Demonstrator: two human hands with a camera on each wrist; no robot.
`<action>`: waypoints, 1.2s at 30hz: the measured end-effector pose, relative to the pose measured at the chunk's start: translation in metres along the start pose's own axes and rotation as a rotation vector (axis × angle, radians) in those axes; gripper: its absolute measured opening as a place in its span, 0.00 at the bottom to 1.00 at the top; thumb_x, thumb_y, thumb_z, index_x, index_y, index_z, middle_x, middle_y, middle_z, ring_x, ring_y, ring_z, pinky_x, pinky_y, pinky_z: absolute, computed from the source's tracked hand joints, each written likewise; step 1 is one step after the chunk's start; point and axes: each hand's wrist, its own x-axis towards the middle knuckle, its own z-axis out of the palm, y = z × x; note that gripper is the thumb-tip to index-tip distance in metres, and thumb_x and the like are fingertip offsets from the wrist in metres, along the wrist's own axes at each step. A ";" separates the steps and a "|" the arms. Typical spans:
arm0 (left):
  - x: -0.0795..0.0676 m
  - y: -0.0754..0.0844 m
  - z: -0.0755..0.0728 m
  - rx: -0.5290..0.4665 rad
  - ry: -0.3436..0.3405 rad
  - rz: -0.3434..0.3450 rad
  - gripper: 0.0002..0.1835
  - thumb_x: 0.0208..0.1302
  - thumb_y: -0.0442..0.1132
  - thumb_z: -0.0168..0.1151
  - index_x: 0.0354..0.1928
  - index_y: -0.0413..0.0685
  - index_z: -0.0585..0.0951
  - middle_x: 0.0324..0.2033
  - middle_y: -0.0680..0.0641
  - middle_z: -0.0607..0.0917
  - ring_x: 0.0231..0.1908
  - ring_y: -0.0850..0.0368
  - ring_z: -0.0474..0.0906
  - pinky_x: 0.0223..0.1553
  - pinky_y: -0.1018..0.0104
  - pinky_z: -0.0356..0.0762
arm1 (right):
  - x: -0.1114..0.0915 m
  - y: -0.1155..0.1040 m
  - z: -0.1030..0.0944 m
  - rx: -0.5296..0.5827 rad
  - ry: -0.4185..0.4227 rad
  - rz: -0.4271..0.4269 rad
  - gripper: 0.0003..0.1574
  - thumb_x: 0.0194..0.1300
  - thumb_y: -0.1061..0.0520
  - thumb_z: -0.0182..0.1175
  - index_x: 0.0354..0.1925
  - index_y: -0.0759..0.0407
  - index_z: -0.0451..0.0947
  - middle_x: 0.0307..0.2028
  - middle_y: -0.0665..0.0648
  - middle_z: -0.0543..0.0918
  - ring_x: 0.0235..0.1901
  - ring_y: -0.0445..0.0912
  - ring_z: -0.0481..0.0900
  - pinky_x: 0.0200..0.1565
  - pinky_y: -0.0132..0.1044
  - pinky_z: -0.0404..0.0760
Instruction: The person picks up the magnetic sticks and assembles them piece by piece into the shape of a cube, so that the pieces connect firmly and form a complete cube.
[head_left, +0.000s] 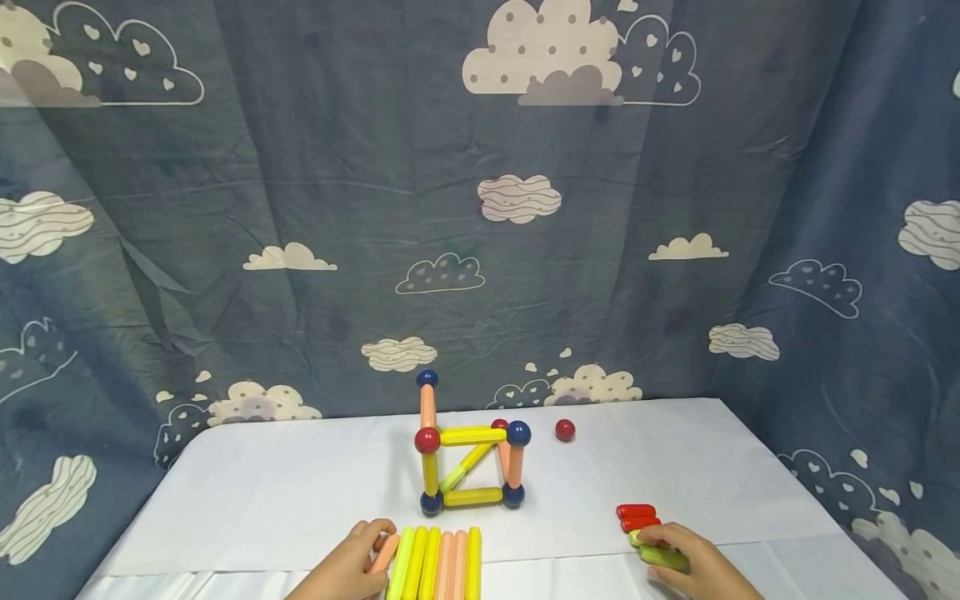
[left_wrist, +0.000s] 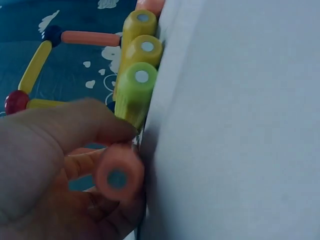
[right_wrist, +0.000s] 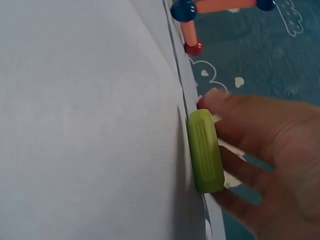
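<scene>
In the head view my left hand (head_left: 345,563) grips a short orange stick (head_left: 385,553) at the left end of a row of lime, yellow and orange sticks. The left wrist view shows the held orange stick (left_wrist: 120,172) end-on between thumb and fingers, just below a lime stick (left_wrist: 136,90). Over on the right, my right hand (head_left: 697,557) is at a short green stick (head_left: 664,558). Its fairly straight fingers lie against the far side of that green stick (right_wrist: 206,152) in the right wrist view. Beside it, another light green stick (head_left: 634,538) is partly covered by fingers.
A frame of yellow and orange sticks joined by balls, with a blue ball (head_left: 513,495) at a lower corner, stands mid-table. A loose red ball (head_left: 565,430) lies behind it. Red sticks (head_left: 636,510) lie beyond the green ones. A white cloth (head_left: 285,492) covers the table, before a cloud-printed curtain (head_left: 337,208).
</scene>
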 end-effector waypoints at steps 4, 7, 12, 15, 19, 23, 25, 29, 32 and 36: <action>-0.001 0.002 0.000 0.059 0.041 0.006 0.20 0.50 0.33 0.64 0.46 0.45 0.70 0.28 0.49 0.68 0.24 0.57 0.65 0.22 0.69 0.67 | 0.001 0.003 0.005 -0.070 0.014 0.077 0.22 0.43 0.57 0.70 0.40 0.58 0.76 0.36 0.51 0.76 0.32 0.45 0.70 0.43 0.46 0.75; -0.003 0.004 -0.004 0.049 0.050 0.011 0.18 0.52 0.35 0.64 0.45 0.46 0.70 0.26 0.50 0.70 0.21 0.58 0.66 0.19 0.69 0.67 | 0.003 0.000 0.008 -0.101 0.013 0.136 0.21 0.43 0.57 0.70 0.39 0.58 0.78 0.36 0.51 0.77 0.32 0.45 0.70 0.44 0.47 0.75; -0.006 0.010 -0.011 -0.006 0.095 0.005 0.19 0.56 0.34 0.59 0.51 0.43 0.70 0.30 0.50 0.73 0.19 0.58 0.68 0.18 0.69 0.68 | 0.004 -0.010 0.006 -0.097 -0.045 0.038 0.23 0.48 0.56 0.67 0.44 0.62 0.77 0.40 0.55 0.78 0.35 0.47 0.72 0.42 0.46 0.76; -0.009 0.015 -0.014 -0.039 0.191 0.064 0.19 0.58 0.34 0.58 0.52 0.43 0.69 0.35 0.48 0.75 0.20 0.60 0.71 0.19 0.70 0.70 | 0.005 -0.019 0.005 -0.052 -0.075 -0.055 0.24 0.52 0.54 0.65 0.46 0.64 0.75 0.38 0.54 0.77 0.33 0.47 0.72 0.38 0.40 0.78; -0.011 0.021 -0.012 -0.090 0.386 0.153 0.16 0.56 0.34 0.62 0.47 0.46 0.71 0.35 0.50 0.78 0.28 0.63 0.76 0.27 0.71 0.75 | 0.011 -0.036 0.010 0.022 -0.069 -0.117 0.21 0.53 0.53 0.65 0.44 0.61 0.74 0.34 0.50 0.75 0.31 0.46 0.70 0.34 0.35 0.77; -0.010 0.024 -0.008 -0.140 0.577 0.235 0.16 0.52 0.31 0.65 0.43 0.50 0.73 0.32 0.55 0.79 0.33 0.63 0.76 0.32 0.70 0.76 | 0.021 -0.057 0.021 0.043 -0.001 -0.150 0.18 0.53 0.55 0.65 0.42 0.60 0.76 0.35 0.48 0.77 0.32 0.45 0.71 0.35 0.34 0.76; -0.009 0.026 -0.006 -0.184 0.636 0.278 0.17 0.51 0.30 0.65 0.43 0.50 0.73 0.32 0.56 0.80 0.34 0.63 0.76 0.32 0.69 0.77 | 0.027 -0.067 0.027 0.032 0.040 -0.172 0.16 0.53 0.56 0.65 0.42 0.58 0.77 0.35 0.46 0.77 0.33 0.44 0.70 0.33 0.33 0.75; -0.006 0.033 -0.004 -0.263 0.680 0.377 0.18 0.51 0.29 0.65 0.44 0.48 0.73 0.35 0.53 0.80 0.35 0.60 0.78 0.34 0.68 0.78 | 0.041 -0.086 0.041 0.021 0.113 -0.258 0.15 0.54 0.58 0.64 0.42 0.56 0.77 0.34 0.43 0.77 0.31 0.40 0.69 0.31 0.30 0.73; -0.003 0.044 -0.002 -0.308 0.663 0.420 0.17 0.52 0.28 0.64 0.44 0.47 0.74 0.37 0.50 0.80 0.37 0.59 0.78 0.35 0.67 0.78 | 0.053 -0.097 0.050 0.032 0.152 -0.333 0.14 0.54 0.59 0.64 0.42 0.56 0.77 0.34 0.43 0.77 0.29 0.38 0.69 0.29 0.29 0.72; -0.003 0.062 0.001 -0.358 0.642 0.448 0.16 0.51 0.23 0.62 0.42 0.41 0.74 0.36 0.47 0.79 0.38 0.60 0.78 0.37 0.66 0.77 | 0.070 -0.106 0.064 0.055 0.212 -0.430 0.16 0.53 0.61 0.65 0.43 0.55 0.77 0.36 0.45 0.79 0.27 0.36 0.69 0.27 0.29 0.73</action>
